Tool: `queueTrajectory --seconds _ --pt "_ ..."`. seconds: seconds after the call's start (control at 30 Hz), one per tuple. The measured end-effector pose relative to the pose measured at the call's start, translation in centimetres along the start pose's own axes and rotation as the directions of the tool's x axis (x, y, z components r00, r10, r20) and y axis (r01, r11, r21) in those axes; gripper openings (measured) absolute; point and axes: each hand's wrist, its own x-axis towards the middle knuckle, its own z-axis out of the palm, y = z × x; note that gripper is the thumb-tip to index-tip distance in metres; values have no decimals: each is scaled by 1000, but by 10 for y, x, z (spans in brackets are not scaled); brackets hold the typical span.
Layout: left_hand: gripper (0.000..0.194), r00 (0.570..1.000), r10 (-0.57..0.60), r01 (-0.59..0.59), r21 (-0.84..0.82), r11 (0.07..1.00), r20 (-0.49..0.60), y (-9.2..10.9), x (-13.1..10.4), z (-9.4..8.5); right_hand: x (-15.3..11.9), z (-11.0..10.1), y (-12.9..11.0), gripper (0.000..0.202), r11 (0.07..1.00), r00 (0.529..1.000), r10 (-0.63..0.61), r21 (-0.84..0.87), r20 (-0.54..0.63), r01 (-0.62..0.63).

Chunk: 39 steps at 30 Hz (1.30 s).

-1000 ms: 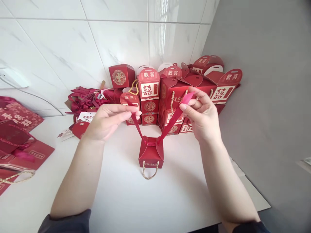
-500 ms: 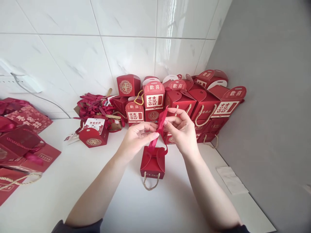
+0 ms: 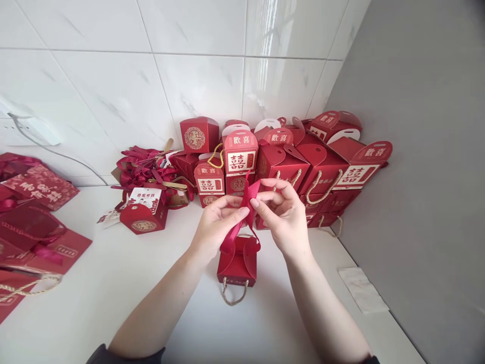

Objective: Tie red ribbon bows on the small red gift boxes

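Note:
Between my two hands a red satin ribbon (image 3: 247, 205) is pinched, with a loop and loose ends showing around the fingers. My left hand (image 3: 219, 221) grips it between thumb and fingers from the left. From the other side, my right hand (image 3: 282, 215) pinches the ribbon with thumb and forefinger. Just below, a small red gift box (image 3: 237, 263) with curved flaps stands on the white table, and its twisted rope handle (image 3: 234, 302) hangs toward me. The ribbon's lower part hangs down to the top of this box.
Stacked red boxes (image 3: 322, 167) line the tiled wall at the back. A heap of dark red ribbons (image 3: 142, 164) lies left of them, with an open red box (image 3: 144, 217) in front. Red gift bags (image 3: 38, 227) fill the left edge. A folded white tissue (image 3: 361, 289) lies by the grey panel.
The ribbon's upper part has spread from one upright strip into separate pointed ends, and its lower loop swings left. My hands stay nearly in place; the view shifts slightly.

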Motion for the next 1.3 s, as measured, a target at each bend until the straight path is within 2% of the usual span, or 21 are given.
queueTrajectory --seconds 0.2,0.4,0.53,0.6,0.67,0.73,0.8,0.87,0.93,0.97,1.03,1.07,1.1,1.13,1.2,1.3 --pt "24 1000 14 -12 94 995 -18 -7 1 0 -1 -1 1 34 990 998 -45 -140 -53 37" --pt "25 1000 15 -12 152 988 -18 -7 -2 2 -1 0 4 31 986 992 -93 -148 -86 80" --pt "27 997 73 -68 172 983 -27 -4 -4 5 -4 -1 0 31 982 986 -117 -165 -120 97" --pt "28 990 135 -125 199 972 -39 -1 -6 7 -5 -2 -3 33 987 995 -60 -153 -79 47" --pt "29 978 204 -188 235 954 -46 1 -8 8 -5 -4 -6 35 989 1000 28 -145 9 -26" --pt "28 967 252 -231 272 934 -44 3 -10 9 -5 -5 -6 28 983 993 85 -167 85 -70" --pt "28 963 267 -245 298 923 -33 4 -12 8 -6 -6 -6 19 977 992 83 -206 99 -61" --pt "26 966 258 -251 309 918 17 5 -10 3 -7 -5 -6 17 973 997 44 -228 71 -27" --pt "17 953 249 -292 302 908 173 6 -6 -8 -9 -5 -7 16 975 999 2 -222 37 6" --pt "22 925 240 -329 300 896 296 5 -2 -15 -10 -5 -9 15 977 1000 -15 -213 25 20" --pt "62 817 188 -404 309 861 545 1 7 -30 -13 -6 -14 14 977 999 -44 -208 11 46" --pt "78 766 140 -424 329 844 628 -3 11 -37 -14 -6 -17 13 975 998 -61 -213 4 60" --pt "87 733 93 -429 352 832 674 -8 13 -44 -15 -7 -19 12 972 997 -78 -222 -2 75" --pt "90 715 47 -419 375 827 697 -15 15 -48 -15 -7 -22 11 968 996 -93 -235 -9 88" --pt "88 716 -17 -380 411 829 698 -30 15 -54 -16 -5 -26 11 961 992 -123 -253 -23 113" --pt "84 773 -6 -397 490 776 635 -51 10 -52 -15 -1 -30 9 956 986 -163 -253 -28 150"
